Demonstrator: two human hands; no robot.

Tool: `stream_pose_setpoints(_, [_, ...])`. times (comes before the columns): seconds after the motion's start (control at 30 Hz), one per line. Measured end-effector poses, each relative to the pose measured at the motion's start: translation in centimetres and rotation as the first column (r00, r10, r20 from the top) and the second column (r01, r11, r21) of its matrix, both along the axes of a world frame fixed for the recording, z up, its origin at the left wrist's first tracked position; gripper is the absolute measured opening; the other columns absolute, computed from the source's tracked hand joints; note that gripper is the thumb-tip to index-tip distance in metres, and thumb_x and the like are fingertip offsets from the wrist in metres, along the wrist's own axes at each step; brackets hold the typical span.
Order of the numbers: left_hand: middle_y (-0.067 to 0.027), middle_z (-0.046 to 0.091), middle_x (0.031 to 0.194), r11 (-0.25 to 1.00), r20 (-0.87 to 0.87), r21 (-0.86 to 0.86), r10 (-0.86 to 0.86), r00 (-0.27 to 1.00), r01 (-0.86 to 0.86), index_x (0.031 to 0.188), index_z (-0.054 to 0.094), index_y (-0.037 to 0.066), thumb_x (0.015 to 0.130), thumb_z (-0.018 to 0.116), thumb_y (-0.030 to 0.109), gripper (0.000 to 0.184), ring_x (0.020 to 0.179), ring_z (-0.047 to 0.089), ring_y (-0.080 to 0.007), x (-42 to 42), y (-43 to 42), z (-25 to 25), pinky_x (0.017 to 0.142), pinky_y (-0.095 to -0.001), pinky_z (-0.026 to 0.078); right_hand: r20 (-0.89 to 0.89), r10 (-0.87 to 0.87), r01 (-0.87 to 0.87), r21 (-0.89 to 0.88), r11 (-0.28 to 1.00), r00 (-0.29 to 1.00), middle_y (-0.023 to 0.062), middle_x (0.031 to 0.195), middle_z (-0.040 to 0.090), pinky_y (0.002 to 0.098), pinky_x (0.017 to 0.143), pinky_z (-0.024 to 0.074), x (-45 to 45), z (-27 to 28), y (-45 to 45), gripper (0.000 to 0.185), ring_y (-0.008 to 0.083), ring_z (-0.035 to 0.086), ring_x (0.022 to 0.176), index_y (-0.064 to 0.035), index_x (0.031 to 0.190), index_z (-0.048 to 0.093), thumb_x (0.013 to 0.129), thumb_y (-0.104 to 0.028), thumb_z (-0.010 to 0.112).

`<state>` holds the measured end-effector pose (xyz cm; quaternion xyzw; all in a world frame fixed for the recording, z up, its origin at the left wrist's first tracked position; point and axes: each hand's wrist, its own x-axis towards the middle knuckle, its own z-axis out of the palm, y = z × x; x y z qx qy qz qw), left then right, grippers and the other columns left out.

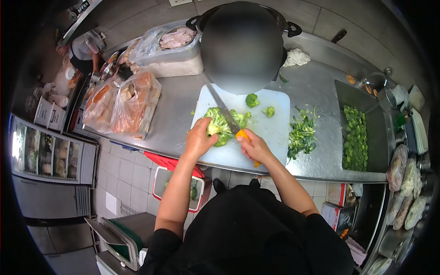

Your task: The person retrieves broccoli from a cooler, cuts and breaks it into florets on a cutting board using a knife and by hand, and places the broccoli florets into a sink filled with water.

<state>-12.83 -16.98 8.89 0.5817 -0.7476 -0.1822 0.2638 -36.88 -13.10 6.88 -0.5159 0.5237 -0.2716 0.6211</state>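
Observation:
My left hand (200, 138) is closed around a head of broccoli (221, 130) on the white cutting board (270, 151). In my right hand (255, 147) is a knife (223, 106) with an orange handle, its blade pointing away and to the left, right beside the broccoli head. Cut broccoli florets (252, 100) lie on the board past the blade. Just right of the board is a pile of green leaves and stem trimmings (302, 133) on the steel counter.
A sink (340, 98) at the right holds many florets. Plastic bags (133, 107) of orange contents and a plastic tub (176, 66) of raw meat stand at the left. A large pot (293, 30), mostly blurred out, is behind the board. Another person (85, 50) is at far left.

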Motion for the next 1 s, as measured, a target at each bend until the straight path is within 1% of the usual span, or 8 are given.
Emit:
stream_pose_setpoints(0.07, [-0.0153, 0.062, 0.118, 0.998, -0.003, -0.045, -0.053, 0.999, 0.052, 0.126, 0.059, 0.005, 0.074, 0.076, 0.022, 0.057, 0.101, 0.065, -0.0363, 0.3, 0.0, -0.3, 0.085, -0.0448, 0.054, -0.207, -0.171, 0.108, -0.284, 0.953, 0.963, 0.0167, 0.074, 0.067, 0.0439, 0.061, 0.0523, -0.5, 0.4, 0.8, 0.039, 0.0334, 0.067, 0.065, -0.0121, 0.130, 0.055, 0.100, -0.037, 0.057])
stream_pose_setpoints(0.27, [-0.0136, 0.060, 0.117, 0.992, 0.100, -0.004, -0.123, 0.987, 0.124, 0.127, 0.060, 0.008, 0.074, 0.075, 0.019, 0.055, 0.101, 0.065, -0.0375, -0.4, 1.2, 1.7, 0.085, -0.0455, 0.054, -0.214, -0.277, 0.095, -0.606, 0.790, 0.937, 0.0244, 0.084, 0.069, 0.0541, 0.068, 0.0514, 1.3, 1.4, 1.8, 0.036, 0.0485, 0.066, 0.078, -0.0099, 0.123, 0.055, 0.099, -0.037, 0.057])
stream_pose_setpoints(0.4, [-0.0139, 0.060, 0.112, 0.992, 0.108, 0.000, -0.123, 0.987, 0.123, 0.126, 0.060, 0.008, 0.074, 0.074, 0.017, 0.054, 0.098, 0.065, -0.0367, -0.5, 1.4, 2.0, 0.084, -0.0456, 0.054, -0.459, -0.028, -0.157, -0.361, 0.919, 0.888, 0.0264, 0.093, 0.069, 0.0514, 0.072, 0.0517, 2.9, 0.3, 0.5, 0.040, 0.0508, 0.065, 0.083, -0.0066, 0.126, 0.053, 0.100, -0.037, 0.056])
stream_pose_setpoints(0.5, [-0.0136, 0.061, 0.111, 0.992, 0.088, -0.006, -0.128, 0.988, 0.129, 0.124, 0.061, 0.008, 0.073, 0.075, 0.017, 0.053, 0.097, 0.065, -0.0365, -0.1, 1.4, 2.3, 0.083, -0.0455, 0.054, -0.364, -0.036, -0.149, -0.467, 0.872, 0.931, 0.0257, 0.081, 0.067, 0.0505, 0.057, 0.0504, 1.7, -0.7, -1.0, 0.036, 0.0407, 0.066, 0.063, -0.0067, 0.119, 0.053, 0.101, -0.037, 0.055])
stream_pose_setpoints(0.57, [-0.0136, 0.061, 0.111, 0.989, 0.066, -0.001, -0.146, 0.987, 0.146, 0.123, 0.062, 0.007, 0.073, 0.075, 0.017, 0.053, 0.097, 0.064, -0.0365, 0.1, 1.1, 1.8, 0.084, -0.0455, 0.053, 0.101, 0.128, -0.137, 0.091, 0.986, 0.987, 0.0147, 0.074, 0.065, 0.0397, 0.050, 0.0476, -0.2, 0.8, -1.8, 0.034, 0.0228, 0.061, 0.052, -0.0075, 0.121, 0.053, 0.102, -0.036, 0.053])
stream_pose_setpoints(0.7, [-0.0113, 0.064, 0.089, 0.999, -0.113, 0.011, -0.035, 0.993, 0.036, 0.116, 0.063, 0.003, 0.075, 0.078, 0.020, 0.047, 0.083, 0.067, -0.0270, 0.3, 0.5, 1.1, 0.072, -0.0393, 0.054, 0.041, 0.009, -0.010, 0.023, 1.000, 0.999, 0.0056, 0.070, 0.060, 0.0309, 0.048, 0.0438, -0.7, 2.3, 0.8, 0.033, 0.0106, 0.054, 0.049, -0.0089, 0.123, 0.054, 0.103, -0.035, 0.053])
stream_pose_setpoints(0.87, [-0.0062, 0.062, 0.071, 0.834, -0.336, 0.534, 0.361, 0.870, -0.140, 0.107, 0.061, 0.003, 0.076, 0.084, 0.029, 0.047, 0.068, 0.065, -0.0202, -0.4, 0.3, 2.3, 0.061, -0.0336, 0.049, -0.157, -0.173, 0.140, -0.202, 0.969, 0.972, 0.0165, 0.080, 0.067, 0.0412, 0.061, 0.0515, 0.0, 2.3, 3.0, 0.039, 0.0293, 0.067, 0.064, -0.0091, 0.128, 0.053, 0.102, -0.038, 0.054])
stream_pose_setpoints(1.0, [-0.0102, 0.068, 0.088, 0.874, -0.014, 0.389, 0.321, 0.947, -0.291, 0.115, 0.062, 0.005, 0.080, 0.082, 0.031, 0.048, 0.082, 0.069, -0.0241, -0.3, -0.2, 2.3, 0.071, -0.0369, 0.054, -0.250, -0.158, 0.091, -0.260, 0.961, 0.955, 0.0249, 0.091, 0.069, 0.0487, 0.073, 0.0524, 0.2, 0.1, 2.5, 0.043, 0.0438, 0.068, 0.083, -0.0092, 0.129, 0.053, 0.101, -0.041, 0.054])
